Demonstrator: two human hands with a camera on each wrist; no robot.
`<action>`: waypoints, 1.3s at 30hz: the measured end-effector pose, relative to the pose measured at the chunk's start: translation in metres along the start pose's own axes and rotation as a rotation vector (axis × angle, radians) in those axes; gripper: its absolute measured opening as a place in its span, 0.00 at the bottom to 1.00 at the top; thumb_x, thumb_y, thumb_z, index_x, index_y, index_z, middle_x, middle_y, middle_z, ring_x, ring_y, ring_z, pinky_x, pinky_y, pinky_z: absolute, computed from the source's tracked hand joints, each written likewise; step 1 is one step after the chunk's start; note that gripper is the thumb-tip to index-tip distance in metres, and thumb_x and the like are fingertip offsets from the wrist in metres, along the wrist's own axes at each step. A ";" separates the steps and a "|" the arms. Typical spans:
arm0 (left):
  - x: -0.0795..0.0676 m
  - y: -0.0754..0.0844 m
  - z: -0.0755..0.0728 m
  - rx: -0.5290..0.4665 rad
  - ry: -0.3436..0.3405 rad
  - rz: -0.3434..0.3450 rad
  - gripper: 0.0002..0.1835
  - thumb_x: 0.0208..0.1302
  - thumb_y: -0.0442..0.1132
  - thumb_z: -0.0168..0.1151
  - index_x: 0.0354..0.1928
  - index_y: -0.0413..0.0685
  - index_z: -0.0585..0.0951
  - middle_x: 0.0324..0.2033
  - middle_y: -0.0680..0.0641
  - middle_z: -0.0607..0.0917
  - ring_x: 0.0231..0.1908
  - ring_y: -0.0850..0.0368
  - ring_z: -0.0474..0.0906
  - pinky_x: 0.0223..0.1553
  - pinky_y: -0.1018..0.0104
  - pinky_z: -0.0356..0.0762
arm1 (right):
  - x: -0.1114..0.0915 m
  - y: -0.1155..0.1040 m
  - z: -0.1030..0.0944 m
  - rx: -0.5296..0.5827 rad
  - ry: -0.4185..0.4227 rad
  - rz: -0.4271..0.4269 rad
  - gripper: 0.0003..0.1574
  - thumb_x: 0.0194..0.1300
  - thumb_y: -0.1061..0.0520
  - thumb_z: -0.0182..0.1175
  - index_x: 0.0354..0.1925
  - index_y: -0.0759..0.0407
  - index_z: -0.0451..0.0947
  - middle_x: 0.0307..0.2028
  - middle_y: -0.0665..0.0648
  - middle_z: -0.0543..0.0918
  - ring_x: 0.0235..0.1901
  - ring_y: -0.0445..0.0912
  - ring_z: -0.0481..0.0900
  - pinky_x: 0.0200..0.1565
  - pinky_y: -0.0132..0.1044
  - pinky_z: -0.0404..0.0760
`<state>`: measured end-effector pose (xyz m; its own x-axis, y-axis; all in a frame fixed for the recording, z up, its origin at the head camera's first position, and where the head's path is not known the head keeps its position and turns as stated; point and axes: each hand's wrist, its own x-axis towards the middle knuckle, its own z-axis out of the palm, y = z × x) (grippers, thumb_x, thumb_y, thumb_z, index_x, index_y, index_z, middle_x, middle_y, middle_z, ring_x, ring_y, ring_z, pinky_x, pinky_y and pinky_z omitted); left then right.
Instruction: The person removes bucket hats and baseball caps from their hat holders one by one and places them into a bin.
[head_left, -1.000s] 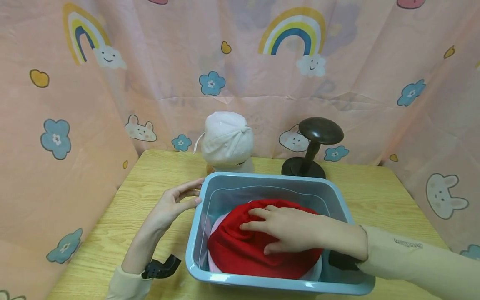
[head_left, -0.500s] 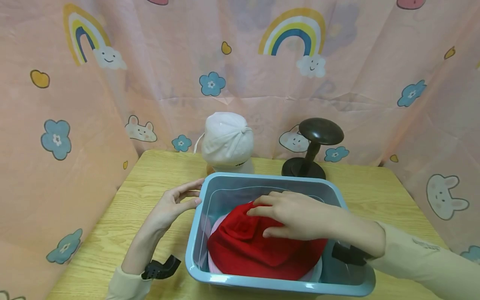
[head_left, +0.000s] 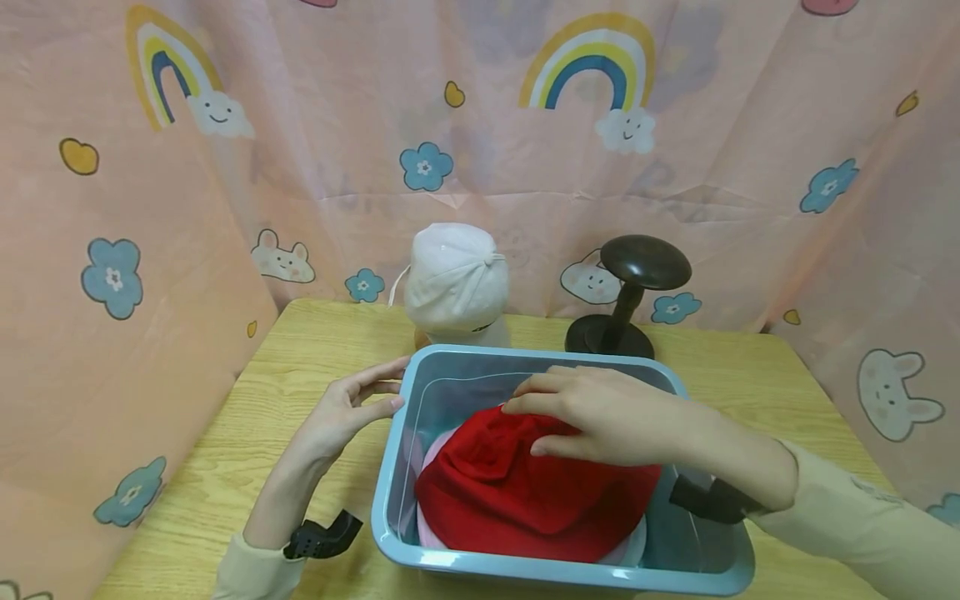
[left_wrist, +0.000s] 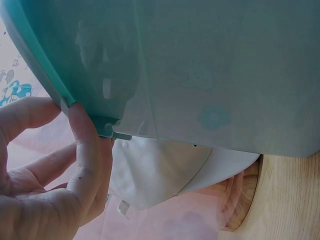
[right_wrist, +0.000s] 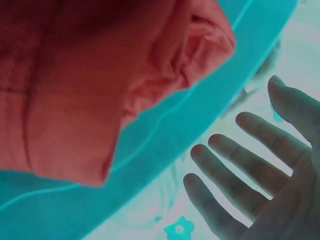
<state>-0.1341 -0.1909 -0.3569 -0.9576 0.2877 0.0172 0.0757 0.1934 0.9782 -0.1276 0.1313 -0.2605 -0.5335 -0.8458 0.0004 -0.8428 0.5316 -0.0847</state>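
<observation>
A blue plastic bin stands on the table, and my left hand pinches its left rim between thumb and fingers. In the left wrist view that hand is at the bin's corner. Inside lies a red fabric hat, crumpled at the top, over something pale pink that is mostly hidden. Above the hat hovers my right hand, holding nothing, with its fingers loosely extended. The right wrist view shows this hand apart from the red hat.
Behind the bin a white cap sits on a stand, whose wooden base shows in the left wrist view. To its right is a dark, bare mushroom-shaped hat stand. A printed pink curtain surrounds the wooden table.
My right hand has lifted off the red hat and moved back and to the right. The hat stays in the bin. My left hand has kept its hold on the rim.
</observation>
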 end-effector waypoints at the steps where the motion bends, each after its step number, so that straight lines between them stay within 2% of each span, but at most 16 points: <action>1: 0.000 0.000 0.000 0.000 -0.001 0.001 0.30 0.64 0.40 0.63 0.68 0.51 0.69 0.60 0.44 0.75 0.55 0.58 0.75 0.55 0.59 0.73 | -0.001 0.001 -0.002 0.000 0.014 -0.002 0.29 0.60 0.43 0.65 0.59 0.45 0.76 0.53 0.47 0.81 0.54 0.44 0.78 0.52 0.42 0.81; 8: 0.000 0.001 0.000 0.002 0.001 0.006 0.30 0.64 0.41 0.63 0.67 0.51 0.70 0.60 0.44 0.76 0.55 0.58 0.75 0.56 0.57 0.71 | -0.004 0.004 -0.012 0.017 0.063 0.009 0.28 0.61 0.42 0.63 0.59 0.43 0.76 0.55 0.46 0.81 0.57 0.45 0.78 0.52 0.42 0.81; 16: 0.001 -0.001 -0.001 0.007 0.002 0.007 0.29 0.64 0.40 0.63 0.67 0.50 0.70 0.60 0.43 0.76 0.55 0.58 0.75 0.55 0.60 0.73 | -0.004 0.007 -0.022 0.079 0.107 0.080 0.29 0.62 0.42 0.63 0.61 0.41 0.74 0.56 0.46 0.79 0.55 0.43 0.78 0.51 0.42 0.82; 23: 0.001 0.000 -0.001 0.009 0.000 0.007 0.29 0.64 0.40 0.63 0.67 0.50 0.70 0.61 0.42 0.75 0.55 0.56 0.74 0.55 0.60 0.72 | 0.000 0.008 -0.032 0.078 0.164 0.068 0.29 0.62 0.43 0.64 0.61 0.43 0.75 0.56 0.47 0.79 0.53 0.42 0.78 0.49 0.41 0.82; 31: 0.001 0.000 -0.001 0.007 -0.004 0.028 0.29 0.64 0.39 0.62 0.67 0.47 0.69 0.61 0.40 0.75 0.57 0.49 0.73 0.55 0.61 0.73 | 0.010 0.011 -0.038 0.078 0.197 0.080 0.29 0.63 0.44 0.62 0.62 0.43 0.74 0.58 0.50 0.79 0.54 0.45 0.78 0.50 0.46 0.81; 34: 0.001 0.000 0.000 0.006 -0.003 0.027 0.29 0.64 0.39 0.62 0.67 0.47 0.70 0.61 0.39 0.75 0.57 0.48 0.73 0.54 0.61 0.73 | 0.015 0.014 -0.040 0.082 0.215 0.069 0.29 0.63 0.45 0.62 0.62 0.44 0.73 0.57 0.50 0.79 0.52 0.44 0.79 0.48 0.43 0.81; 37: 0.001 -0.001 0.000 0.007 -0.002 0.023 0.29 0.64 0.39 0.62 0.67 0.48 0.70 0.61 0.40 0.75 0.57 0.47 0.73 0.54 0.61 0.73 | 0.021 0.018 -0.040 0.086 0.233 0.062 0.28 0.63 0.47 0.63 0.61 0.45 0.74 0.54 0.49 0.80 0.39 0.40 0.80 0.41 0.36 0.81; 39: 0.001 -0.002 -0.001 0.007 -0.002 0.023 0.29 0.64 0.40 0.62 0.67 0.48 0.70 0.61 0.40 0.75 0.56 0.48 0.74 0.54 0.61 0.73 | 0.025 0.020 -0.041 0.086 0.236 0.068 0.27 0.63 0.47 0.63 0.61 0.45 0.75 0.53 0.49 0.81 0.35 0.39 0.78 0.38 0.34 0.79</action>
<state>-0.1353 -0.1915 -0.3585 -0.9551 0.2937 0.0391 0.0993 0.1929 0.9762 -0.1609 0.1233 -0.2214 -0.5994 -0.7686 0.2236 -0.8004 0.5726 -0.1774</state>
